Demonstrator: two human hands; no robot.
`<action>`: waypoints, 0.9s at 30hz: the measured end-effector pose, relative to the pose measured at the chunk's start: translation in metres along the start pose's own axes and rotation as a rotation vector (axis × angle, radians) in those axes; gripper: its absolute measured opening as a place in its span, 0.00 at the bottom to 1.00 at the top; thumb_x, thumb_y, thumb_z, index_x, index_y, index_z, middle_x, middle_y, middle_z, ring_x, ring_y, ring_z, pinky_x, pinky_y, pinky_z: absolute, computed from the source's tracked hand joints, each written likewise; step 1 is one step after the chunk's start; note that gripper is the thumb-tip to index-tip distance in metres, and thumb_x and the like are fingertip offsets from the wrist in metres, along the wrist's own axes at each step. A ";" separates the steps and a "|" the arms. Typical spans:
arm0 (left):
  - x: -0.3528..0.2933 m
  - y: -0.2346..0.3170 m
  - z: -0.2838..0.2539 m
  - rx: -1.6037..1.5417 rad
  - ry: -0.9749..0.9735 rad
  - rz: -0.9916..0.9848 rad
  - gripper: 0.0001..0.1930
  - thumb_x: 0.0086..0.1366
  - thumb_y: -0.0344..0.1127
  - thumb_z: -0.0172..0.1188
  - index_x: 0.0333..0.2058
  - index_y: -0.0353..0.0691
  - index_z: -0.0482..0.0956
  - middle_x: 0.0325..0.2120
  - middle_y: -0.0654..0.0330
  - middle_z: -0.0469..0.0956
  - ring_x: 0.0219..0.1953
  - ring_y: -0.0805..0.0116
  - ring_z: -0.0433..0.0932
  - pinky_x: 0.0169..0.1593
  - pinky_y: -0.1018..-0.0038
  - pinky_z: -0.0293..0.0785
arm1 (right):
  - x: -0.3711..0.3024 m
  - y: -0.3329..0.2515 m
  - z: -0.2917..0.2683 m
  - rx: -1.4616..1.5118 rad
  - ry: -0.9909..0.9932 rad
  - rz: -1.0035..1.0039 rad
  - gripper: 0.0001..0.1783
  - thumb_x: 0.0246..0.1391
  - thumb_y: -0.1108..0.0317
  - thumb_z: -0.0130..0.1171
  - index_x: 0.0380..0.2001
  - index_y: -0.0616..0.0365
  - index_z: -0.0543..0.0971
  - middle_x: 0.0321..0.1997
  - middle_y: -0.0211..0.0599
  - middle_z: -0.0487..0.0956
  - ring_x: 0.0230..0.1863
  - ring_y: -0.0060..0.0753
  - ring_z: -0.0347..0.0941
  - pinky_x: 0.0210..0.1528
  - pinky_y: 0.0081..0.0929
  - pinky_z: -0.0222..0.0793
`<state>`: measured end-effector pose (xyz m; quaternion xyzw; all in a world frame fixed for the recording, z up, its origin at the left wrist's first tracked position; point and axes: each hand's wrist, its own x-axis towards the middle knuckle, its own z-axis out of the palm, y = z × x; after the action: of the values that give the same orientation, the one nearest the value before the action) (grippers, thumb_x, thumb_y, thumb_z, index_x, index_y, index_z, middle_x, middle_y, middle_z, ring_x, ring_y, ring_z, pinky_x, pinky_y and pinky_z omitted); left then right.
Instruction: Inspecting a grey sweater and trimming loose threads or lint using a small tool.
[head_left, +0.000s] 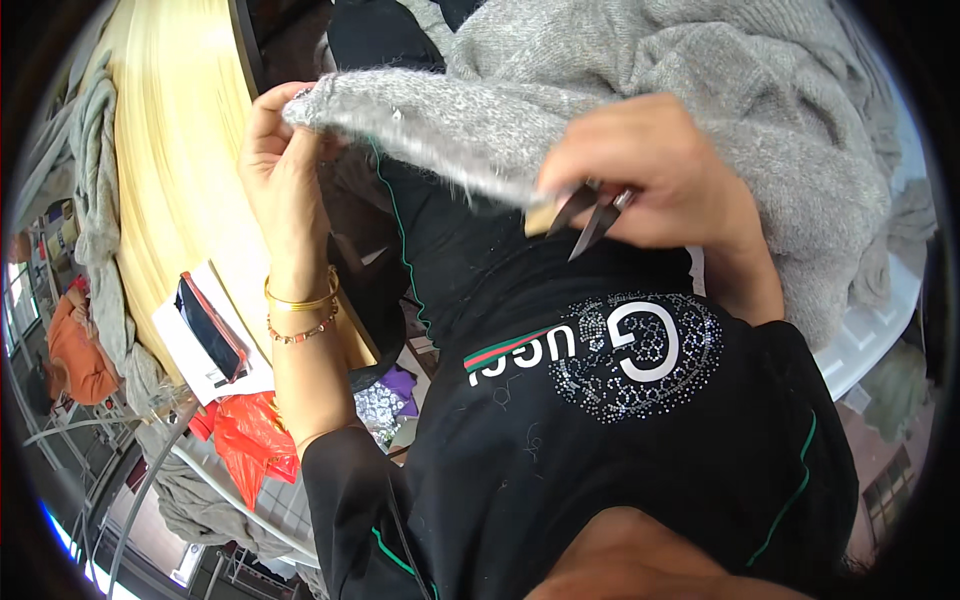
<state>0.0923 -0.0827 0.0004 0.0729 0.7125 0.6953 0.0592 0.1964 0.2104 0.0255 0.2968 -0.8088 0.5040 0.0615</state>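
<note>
A grey fuzzy knit garment lies across my lap, one edge stretched between my hands. At its left end, my left hand pinches a corner between thumb and fingers. Small thread snips with dark pointed blades are gripped in my right hand, blades pointing down toward my body. That hand is slightly blurred and sits at the right end of the stretched edge; whether it also pinches the knit I cannot tell. A small tan piece shows beside the blades. Loose fibres hang from the edge.
More grey knit is heaped at the right over a white plastic rim. A wooden table at the left carries a phone on white paper. Below it is a red plastic bag. A person in orange is farther left.
</note>
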 end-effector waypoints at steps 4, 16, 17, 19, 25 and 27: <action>-0.003 -0.006 0.009 -0.302 0.029 -0.219 0.16 0.70 0.22 0.49 0.52 0.36 0.78 0.39 0.61 0.83 0.35 0.79 0.78 0.43 0.80 0.76 | -0.004 0.002 0.029 -0.052 -0.163 0.035 0.10 0.43 0.64 0.71 0.31 0.49 0.82 0.25 0.29 0.81 0.29 0.38 0.80 0.30 0.34 0.72; -0.016 -0.002 0.014 -0.422 -0.230 -0.280 0.22 0.69 0.24 0.59 0.61 0.32 0.71 0.49 0.53 0.82 0.51 0.70 0.82 0.55 0.75 0.78 | 0.002 0.015 0.020 0.113 -0.173 0.252 0.10 0.45 0.74 0.72 0.33 0.59 0.83 0.25 0.28 0.80 0.23 0.20 0.72 0.26 0.21 0.63; -0.017 -0.002 0.015 -0.405 -0.236 -0.286 0.23 0.69 0.22 0.59 0.62 0.32 0.70 0.49 0.53 0.82 0.51 0.71 0.82 0.55 0.76 0.78 | 0.005 0.016 0.019 0.158 -0.122 0.279 0.09 0.46 0.75 0.71 0.33 0.58 0.84 0.26 0.27 0.80 0.24 0.18 0.72 0.27 0.20 0.63; -0.019 0.001 0.018 -0.445 -0.290 -0.243 0.25 0.68 0.19 0.59 0.63 0.32 0.69 0.49 0.54 0.82 0.51 0.73 0.81 0.55 0.78 0.77 | 0.010 0.017 0.022 0.257 0.021 0.345 0.07 0.50 0.76 0.69 0.34 0.58 0.84 0.27 0.25 0.81 0.27 0.14 0.73 0.29 0.19 0.62; -0.025 0.006 0.026 -0.450 -0.354 -0.213 0.28 0.68 0.19 0.59 0.66 0.32 0.67 0.48 0.58 0.82 0.49 0.76 0.80 0.54 0.80 0.75 | 0.023 0.026 0.027 0.354 0.112 0.415 0.19 0.59 0.74 0.63 0.55 0.61 0.81 0.23 0.14 0.67 0.25 0.07 0.59 0.28 0.12 0.51; -0.026 0.008 0.028 -0.434 -0.352 -0.234 0.27 0.68 0.20 0.58 0.65 0.32 0.67 0.47 0.59 0.82 0.48 0.77 0.80 0.53 0.80 0.75 | 0.025 0.028 0.029 0.389 0.119 0.441 0.20 0.60 0.74 0.63 0.56 0.60 0.81 0.23 0.14 0.67 0.25 0.06 0.59 0.28 0.12 0.51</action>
<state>0.1231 -0.0600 0.0070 0.0954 0.5294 0.7966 0.2758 0.1660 0.1843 -0.0005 0.0900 -0.7369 0.6672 -0.0605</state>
